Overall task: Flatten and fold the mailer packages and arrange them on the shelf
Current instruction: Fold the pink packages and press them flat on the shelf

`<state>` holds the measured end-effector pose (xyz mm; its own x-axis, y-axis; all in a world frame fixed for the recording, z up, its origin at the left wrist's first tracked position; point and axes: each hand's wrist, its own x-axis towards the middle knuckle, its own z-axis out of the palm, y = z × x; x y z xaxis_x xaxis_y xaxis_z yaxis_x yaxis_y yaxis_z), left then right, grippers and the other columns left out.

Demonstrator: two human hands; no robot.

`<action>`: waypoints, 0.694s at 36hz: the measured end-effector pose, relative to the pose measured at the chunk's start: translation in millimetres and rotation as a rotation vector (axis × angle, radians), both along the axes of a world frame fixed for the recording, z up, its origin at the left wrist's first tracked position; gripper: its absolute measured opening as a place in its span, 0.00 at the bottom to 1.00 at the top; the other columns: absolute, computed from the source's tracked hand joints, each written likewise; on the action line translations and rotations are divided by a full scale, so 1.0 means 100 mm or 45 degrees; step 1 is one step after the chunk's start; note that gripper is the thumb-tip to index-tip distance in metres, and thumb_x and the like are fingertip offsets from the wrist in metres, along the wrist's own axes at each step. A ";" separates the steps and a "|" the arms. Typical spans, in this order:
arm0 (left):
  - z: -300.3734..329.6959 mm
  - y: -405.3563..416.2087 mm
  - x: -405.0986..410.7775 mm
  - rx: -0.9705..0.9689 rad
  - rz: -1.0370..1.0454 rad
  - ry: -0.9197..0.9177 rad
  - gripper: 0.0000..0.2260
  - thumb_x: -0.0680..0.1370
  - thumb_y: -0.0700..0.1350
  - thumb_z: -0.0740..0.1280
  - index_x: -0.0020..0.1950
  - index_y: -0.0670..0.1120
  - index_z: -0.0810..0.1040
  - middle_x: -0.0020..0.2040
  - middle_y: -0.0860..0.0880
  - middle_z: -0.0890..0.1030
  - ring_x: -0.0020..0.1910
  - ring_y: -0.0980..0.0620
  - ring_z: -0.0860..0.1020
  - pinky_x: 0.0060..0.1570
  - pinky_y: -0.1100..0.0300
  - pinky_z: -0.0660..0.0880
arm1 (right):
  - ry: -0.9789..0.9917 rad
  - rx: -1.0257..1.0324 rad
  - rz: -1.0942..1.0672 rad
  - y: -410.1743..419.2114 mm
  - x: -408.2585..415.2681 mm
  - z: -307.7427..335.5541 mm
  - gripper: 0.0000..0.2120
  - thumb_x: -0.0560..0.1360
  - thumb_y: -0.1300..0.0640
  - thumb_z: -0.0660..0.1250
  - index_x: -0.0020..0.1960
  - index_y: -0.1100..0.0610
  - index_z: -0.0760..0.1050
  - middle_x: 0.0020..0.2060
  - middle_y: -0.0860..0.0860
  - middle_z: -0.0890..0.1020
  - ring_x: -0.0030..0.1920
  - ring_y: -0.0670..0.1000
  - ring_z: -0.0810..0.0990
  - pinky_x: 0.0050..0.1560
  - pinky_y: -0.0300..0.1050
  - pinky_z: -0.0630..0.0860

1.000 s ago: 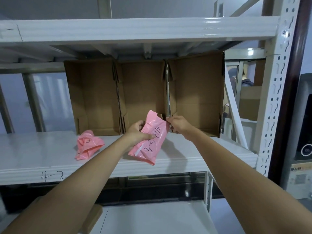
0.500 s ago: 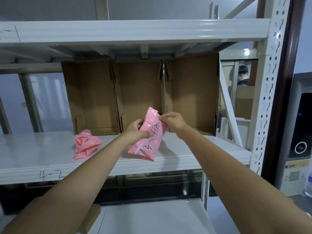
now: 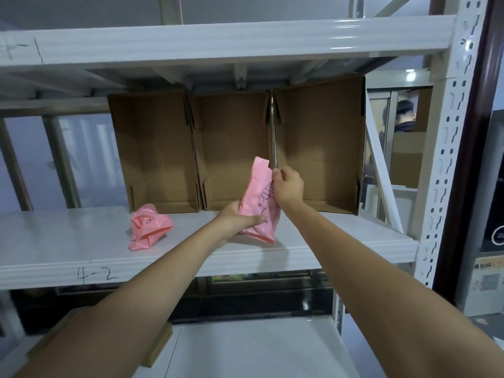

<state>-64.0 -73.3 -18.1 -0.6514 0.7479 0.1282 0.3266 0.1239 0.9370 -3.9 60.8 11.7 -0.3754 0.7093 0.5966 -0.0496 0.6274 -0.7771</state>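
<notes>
On the left of the shelf [image 3: 68,241], above the handwritten mark "4-2" [image 3: 97,274], a crumpled pink mailer [image 3: 149,226] lay loose and bunched, untouched and well apart from both hands. Behind it stood three open cardboard boxes [image 3: 237,148] side by side against the back of the shelf. To the right of the crumpled one, the left hand [image 3: 240,218] gripped the lower part of a second pink mailer [image 3: 259,205], fingers curled beneath it and thumb across its front, so that it stood nearly upright just above the shelf surface in front of the middle box. The right hand [image 3: 289,185] pinched the upper right edge of the same mailer between curled fingers. This mailer was glossy thin pink plastic, wrinkled, with black handwriting running along its length and one free corner sticking up above the right hand. The step in hand appeared to be flattening. To do it well, the lower grip should be kept firm while the upper edge is drawn up and away to tension the film; the hands should then be moved along opposite edges to work out creases before any fold is made. The film would likely slip and spring back, so folds should be pressed against the shelf. At far right stood the perforated white upright [image 3: 447,148] of the rack.
</notes>
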 end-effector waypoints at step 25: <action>-0.06 0.12 -0.23 -0.383 0.314 0.915 0.18 0.83 0.51 0.50 0.65 0.43 0.71 0.67 0.44 0.72 0.66 0.44 0.70 0.62 0.51 0.68 | -0.644 0.309 -0.074 0.11 -0.07 -0.50 0.24 0.84 0.48 0.46 0.60 0.63 0.73 0.58 0.62 0.77 0.59 0.62 0.75 0.56 0.52 0.71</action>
<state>-87.4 -61.2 -24.1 -0.6366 0.6629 0.3941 0.7658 0.4832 0.4243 -10.7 72.1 -38.5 -0.6214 0.6024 0.5010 0.3315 0.7815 -0.5285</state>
